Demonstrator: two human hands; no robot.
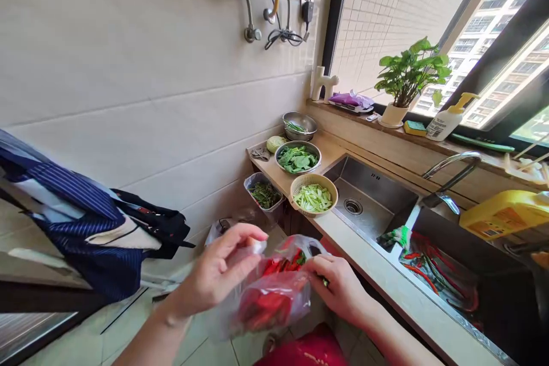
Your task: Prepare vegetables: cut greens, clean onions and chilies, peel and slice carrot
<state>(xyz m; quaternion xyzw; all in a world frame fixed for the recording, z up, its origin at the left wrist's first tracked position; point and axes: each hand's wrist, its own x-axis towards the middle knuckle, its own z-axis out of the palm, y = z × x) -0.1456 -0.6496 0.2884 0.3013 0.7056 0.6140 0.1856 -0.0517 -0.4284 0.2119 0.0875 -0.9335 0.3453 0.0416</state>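
Note:
A clear plastic bag point(295, 291) of red chili peppers point(266, 309) hangs between my two hands, over the floor. My left hand point(218, 269) pinches the bag's left side near the mouth, thumb and fingers curled around the film. Closed on the bag's right rim is my right hand point(338, 286). A bit of green shows by its fingertips; I cannot make out whether it holds a pepper too. The lower part of the bag is blurred. More red and green chili peppers point(422, 274) lie in the dark right sink basin.
Along the counter point(398, 291) stand a colander of cut green vegetable point(315, 197), a bowl of leafy greens point(298, 159) and a metal bowl point(300, 124). A waste bin point(263, 193) sits below. A faucet point(454, 163), brush point(401, 234) and yellow jug point(501, 214) are by the sink.

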